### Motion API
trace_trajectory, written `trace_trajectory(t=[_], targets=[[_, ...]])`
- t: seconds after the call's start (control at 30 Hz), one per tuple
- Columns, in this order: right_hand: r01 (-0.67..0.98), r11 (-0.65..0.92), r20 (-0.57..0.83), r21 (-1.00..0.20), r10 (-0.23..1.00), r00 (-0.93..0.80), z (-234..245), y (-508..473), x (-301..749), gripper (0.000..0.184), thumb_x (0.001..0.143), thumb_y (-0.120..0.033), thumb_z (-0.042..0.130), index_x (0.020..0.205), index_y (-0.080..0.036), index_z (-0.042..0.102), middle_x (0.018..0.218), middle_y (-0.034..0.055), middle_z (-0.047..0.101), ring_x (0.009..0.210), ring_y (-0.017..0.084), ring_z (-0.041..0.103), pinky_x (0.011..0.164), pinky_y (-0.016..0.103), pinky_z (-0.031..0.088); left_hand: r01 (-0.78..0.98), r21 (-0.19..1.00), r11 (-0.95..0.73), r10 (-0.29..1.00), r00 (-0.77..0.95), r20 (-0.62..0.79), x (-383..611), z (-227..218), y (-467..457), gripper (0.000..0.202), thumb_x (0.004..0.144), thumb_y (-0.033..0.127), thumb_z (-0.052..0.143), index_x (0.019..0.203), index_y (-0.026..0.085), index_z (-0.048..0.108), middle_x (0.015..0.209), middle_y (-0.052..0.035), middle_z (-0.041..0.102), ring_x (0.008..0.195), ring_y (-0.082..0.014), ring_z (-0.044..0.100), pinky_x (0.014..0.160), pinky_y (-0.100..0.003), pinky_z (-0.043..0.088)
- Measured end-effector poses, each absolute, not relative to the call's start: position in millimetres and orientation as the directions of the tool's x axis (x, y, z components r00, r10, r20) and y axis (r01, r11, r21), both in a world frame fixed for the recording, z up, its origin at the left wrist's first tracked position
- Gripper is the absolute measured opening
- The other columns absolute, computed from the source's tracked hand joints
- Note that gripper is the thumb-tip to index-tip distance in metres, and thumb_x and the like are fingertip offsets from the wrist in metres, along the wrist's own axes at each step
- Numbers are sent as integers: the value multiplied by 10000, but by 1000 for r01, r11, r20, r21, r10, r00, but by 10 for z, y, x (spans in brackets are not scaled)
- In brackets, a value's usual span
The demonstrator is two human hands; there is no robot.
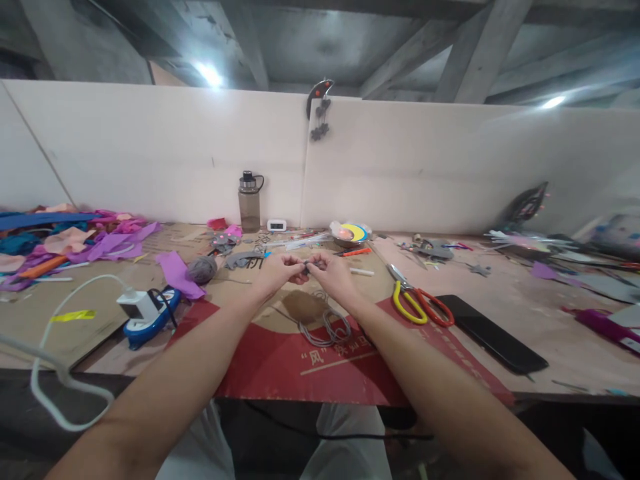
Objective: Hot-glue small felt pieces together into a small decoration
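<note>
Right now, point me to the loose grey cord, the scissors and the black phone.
grey cord (pixel 327 343): head view, lower strands of its loops
scissors (pixel 411 289): head view, about where blades meet handles
black phone (pixel 493 333): head view, middle of its dark flat face

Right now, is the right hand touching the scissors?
Apart. The head view plainly shows bare cardboard between the right hand and the scissors.

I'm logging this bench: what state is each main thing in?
Left hand: pinching small grey piece
Right hand: pinching it too
Grey string: loosely looped
Scissors: lying down, unheld
Phone: flat, unlit
Bottle: upright, capped
White charger: on power strip, cable attached
Ceiling lights: lit
</note>
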State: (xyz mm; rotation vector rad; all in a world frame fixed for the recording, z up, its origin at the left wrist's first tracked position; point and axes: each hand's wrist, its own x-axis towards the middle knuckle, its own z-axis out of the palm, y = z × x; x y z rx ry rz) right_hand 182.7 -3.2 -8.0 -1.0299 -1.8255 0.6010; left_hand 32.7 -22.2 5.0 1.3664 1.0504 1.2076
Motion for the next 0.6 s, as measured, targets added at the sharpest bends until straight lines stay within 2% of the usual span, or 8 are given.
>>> trace_trajectory(t=[0.13, 0.23, 0.33, 0.47, 0.6], targets=[[381, 567, 532, -730, 822, -202, -55, -89, 1799, 264, 777, -343, 491, 970, -173, 553, 573, -48, 478, 532, 125, 432, 537, 238, 340, -5, 973, -231, 973, -9, 231, 273, 74, -200, 170, 652, 228, 706, 709, 108, 601, 582, -24, 630, 514, -117, 615, 487, -210, 493], [356, 583, 528, -730, 812, -247, -66, -121, 1781, 256, 822, -358, 433, 928, -174, 576, 724, 4, 588, 657, 143, 514, 632, 260, 391, -45, 962, -269, 959, -109, 263, 195, 75, -139, 186, 653, 235, 699, 723, 113, 578, 584, -12, 615, 538, -129, 632, 483, -207, 487], [353, 626, 545, -695, 779, -311, -85, -163, 1775, 257, 852, -327, 403, 898, -180, 609, 866, 37, 644, 812, 159, 564, 769, 289, 402, -102, 942, -321, 940, -154, 304, 113, 71, -67, 202, 664, 252, 689, 753, 119, 564, 626, -13, 630, 584, -135, 648, 557, -238, 520], [334, 686, 525, -646, 717, -459, -77, -272, 1771, 278, 880, -283, 378, 906, -184, 637, 917, 52, 665, 860, 158, 582, 797, 288, 410, -138, 926, -351, 925, -209, 319, 44, 84, -23, 206, 675, 259, 679, 764, 116, 560, 638, -16, 636, 597, -131, 649, 619, -264, 531], [283, 814, 487, -507, 542, -685, -34, -394, 1783, 276, 887, -303, 407, 888, -205, 665, 902, 49, 658, 896, 168, 565, 831, 304, 401, -263, 898, -353, 926, -235, 295, -1, 133, -35, 189, 669, 227, 685, 764, 120, 562, 650, -1, 627, 632, -123, 655, 631, -237, 521]])
